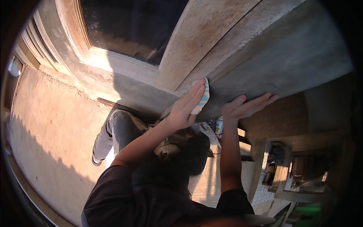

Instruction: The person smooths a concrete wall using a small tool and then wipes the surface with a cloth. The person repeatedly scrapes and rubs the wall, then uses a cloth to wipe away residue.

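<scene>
My left hand [185, 108] holds a folded white sheet with blue print [203, 99], which looks like sandpaper. Its fingers lie straight along the sheet and press it to the lower end of the wooden window frame [202, 45], where it meets a grey wall panel [280, 53]. The sheet's underside is hidden. To the right, my right hand [247, 108] rests on the panel's lower edge with its fingers stretched out and nothing in it. Pale, worn patches show along the wood around the dark glass pane [130, 26].
Below my hands stands a small white and green can [219, 126] beside a crumpled grey cloth or bag [209, 132]. At lower right are wooden frames [283, 170] and a green object [307, 215]. A sunlit concrete floor [49, 125] stretches along the left.
</scene>
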`<action>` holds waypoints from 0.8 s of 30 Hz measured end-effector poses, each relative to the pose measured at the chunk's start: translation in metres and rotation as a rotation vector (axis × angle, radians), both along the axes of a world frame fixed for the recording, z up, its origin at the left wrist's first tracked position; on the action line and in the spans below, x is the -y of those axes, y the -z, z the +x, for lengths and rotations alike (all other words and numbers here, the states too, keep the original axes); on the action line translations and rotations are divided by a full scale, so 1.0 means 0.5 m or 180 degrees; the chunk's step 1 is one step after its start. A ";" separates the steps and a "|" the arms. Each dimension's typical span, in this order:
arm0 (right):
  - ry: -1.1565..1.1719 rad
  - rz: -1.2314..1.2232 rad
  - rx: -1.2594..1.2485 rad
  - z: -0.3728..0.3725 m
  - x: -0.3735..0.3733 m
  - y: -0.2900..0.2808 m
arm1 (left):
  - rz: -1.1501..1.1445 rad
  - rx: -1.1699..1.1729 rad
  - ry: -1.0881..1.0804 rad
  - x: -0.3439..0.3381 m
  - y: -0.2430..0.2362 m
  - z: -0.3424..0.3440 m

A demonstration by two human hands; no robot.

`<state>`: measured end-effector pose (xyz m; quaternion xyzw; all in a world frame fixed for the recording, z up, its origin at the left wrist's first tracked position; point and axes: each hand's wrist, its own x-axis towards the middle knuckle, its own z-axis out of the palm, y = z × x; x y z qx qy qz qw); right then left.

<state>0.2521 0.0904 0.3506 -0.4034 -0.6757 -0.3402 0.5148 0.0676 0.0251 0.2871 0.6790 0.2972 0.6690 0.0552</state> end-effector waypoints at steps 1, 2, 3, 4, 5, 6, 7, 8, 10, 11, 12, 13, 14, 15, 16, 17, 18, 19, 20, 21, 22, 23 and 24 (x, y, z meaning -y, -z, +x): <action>-0.0007 -0.0008 -0.0027 0.000 0.002 0.000 | 0.0032 0.0013 0.0070 -0.012 -0.020 0.007; 0.0029 -0.0022 -0.0002 -0.001 0.003 0.000 | 0.0219 0.0096 0.0130 -0.030 -0.042 0.014; 0.0044 -0.0011 0.0005 0.000 0.004 0.000 | 0.0330 0.0154 0.0215 -0.048 -0.061 0.023; 0.0062 -0.0039 -0.0039 0.001 0.005 0.000 | 0.0159 0.0166 0.0291 -0.057 -0.068 0.029; 0.0071 -0.0002 0.0020 0.002 0.005 0.000 | 0.0452 0.0264 0.0266 -0.059 -0.065 0.032; 0.0078 -0.0003 0.0021 0.003 0.005 0.000 | 0.0463 0.0311 0.0228 -0.054 -0.051 0.034; 0.0068 0.0026 0.0051 0.004 0.003 -0.001 | 0.0212 0.0294 0.0153 -0.047 -0.028 0.034; 0.0059 0.0042 0.0054 0.005 0.002 0.000 | 0.0137 0.0298 0.0119 -0.025 0.007 0.028; 0.0016 0.0078 0.0094 0.006 -0.001 0.001 | -0.0497 0.0206 0.0038 0.038 0.085 0.010; 0.0039 0.0101 0.0109 0.005 -0.003 0.002 | -0.0498 0.0194 0.0023 0.055 0.104 0.004; 0.0039 0.0090 0.0089 0.005 -0.004 0.003 | -0.0766 0.0186 0.0044 0.063 0.111 0.005; 0.0016 0.0076 0.0018 0.004 -0.005 0.004 | -0.0738 0.0205 0.0065 0.061 0.106 0.005; 0.0014 0.0095 0.0028 0.003 -0.005 0.005 | -0.0518 0.0227 0.0116 0.061 0.089 0.009; 0.0036 0.0031 0.0019 0.003 -0.004 0.006 | -0.0508 0.0212 0.0194 0.043 0.062 0.016; 0.0021 0.0070 0.0004 0.002 -0.004 0.006 | -0.0316 0.0269 0.0200 0.024 0.025 0.026; 0.0081 0.0044 -0.0004 0.003 -0.003 0.006 | -0.0303 0.0270 0.0219 -0.001 -0.010 0.033; 0.0101 0.0048 0.0014 0.003 -0.003 0.006 | -0.0008 0.0396 0.0189 -0.012 -0.031 0.039; 0.0127 0.0033 0.0042 0.004 -0.002 0.007 | -0.0005 0.0483 0.0145 -0.016 -0.043 0.045; 0.0129 0.0042 0.0062 0.005 -0.002 0.006 | -0.0266 0.0530 0.0080 -0.017 -0.046 0.048; 0.0123 0.0056 0.0069 0.006 0.000 0.005 | -0.0152 0.0539 -0.0058 -0.006 -0.036 0.048; 0.0110 0.0038 0.0053 0.007 0.000 0.004 | -0.0299 0.0511 -0.0214 0.012 -0.019 0.044; 0.0056 0.0109 0.0090 0.007 0.000 0.004 | -0.0546 0.0442 -0.0344 0.031 0.004 0.041; 0.0019 0.0128 0.0110 0.006 0.000 0.003 | -0.0628 0.0536 -0.0389 0.048 0.025 0.038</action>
